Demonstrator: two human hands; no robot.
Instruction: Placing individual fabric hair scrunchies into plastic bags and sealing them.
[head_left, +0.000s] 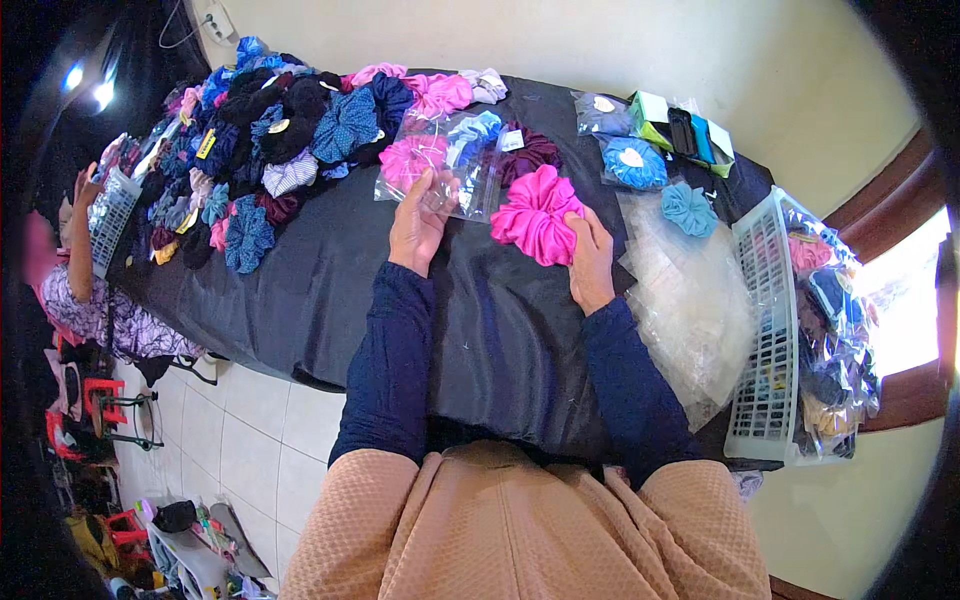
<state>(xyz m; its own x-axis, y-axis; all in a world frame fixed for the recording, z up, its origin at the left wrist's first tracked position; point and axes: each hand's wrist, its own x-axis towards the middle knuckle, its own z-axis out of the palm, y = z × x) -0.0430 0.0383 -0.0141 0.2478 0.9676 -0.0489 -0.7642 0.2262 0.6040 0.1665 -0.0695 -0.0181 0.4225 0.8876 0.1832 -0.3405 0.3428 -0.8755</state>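
Observation:
My left hand (424, 225) pinches a clear plastic bag (480, 196) between thumb and fingers. A pink scrunchie (411, 159) and a light-blue one (472, 139) show through or beside clear plastic there; I cannot tell which lie inside a bag. In my right hand (590, 255) is a bright pink satin scrunchie (538, 216), gripped at its right edge and held just right of the bag. Behind it rests a dark maroon scrunchie (534, 154) with a white tag. Flat clear bags (682, 315) are spread beside my right forearm.
A large scrunchie pile (247, 150) covers the left of the black-draped table (315, 300). Bagged scrunchies (634, 161), a teal scrunchie (688, 210) and a small open box (720, 146) sit at right, near a white plastic basket (765, 337). Another person (82, 292) is at far left.

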